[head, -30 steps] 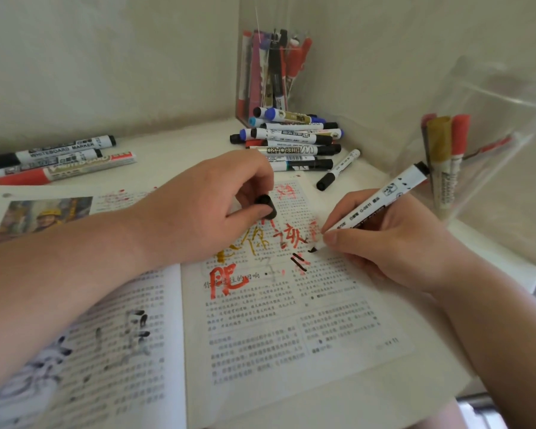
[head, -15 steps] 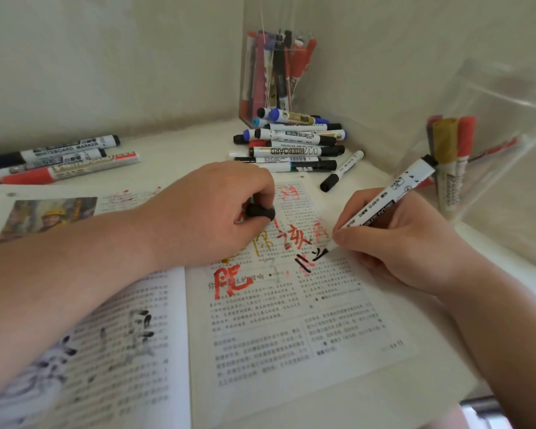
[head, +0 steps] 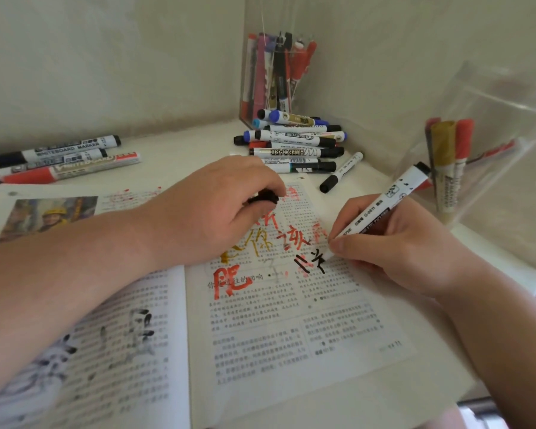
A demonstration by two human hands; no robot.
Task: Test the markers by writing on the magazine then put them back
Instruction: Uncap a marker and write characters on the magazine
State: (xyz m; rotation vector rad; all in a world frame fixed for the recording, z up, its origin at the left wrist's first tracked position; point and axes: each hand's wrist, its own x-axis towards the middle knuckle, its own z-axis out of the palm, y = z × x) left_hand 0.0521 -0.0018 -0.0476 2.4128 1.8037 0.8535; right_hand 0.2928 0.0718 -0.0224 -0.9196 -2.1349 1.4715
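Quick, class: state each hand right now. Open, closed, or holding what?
Left hand: pinches a black marker cap.
Right hand: grips a whiteboard marker, tip on the magazine.

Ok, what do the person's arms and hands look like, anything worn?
Nothing worn that shows: left hand and right hand have no gloves or rings, and the left forearm and right forearm are bare, with no sleeve, watch or band.
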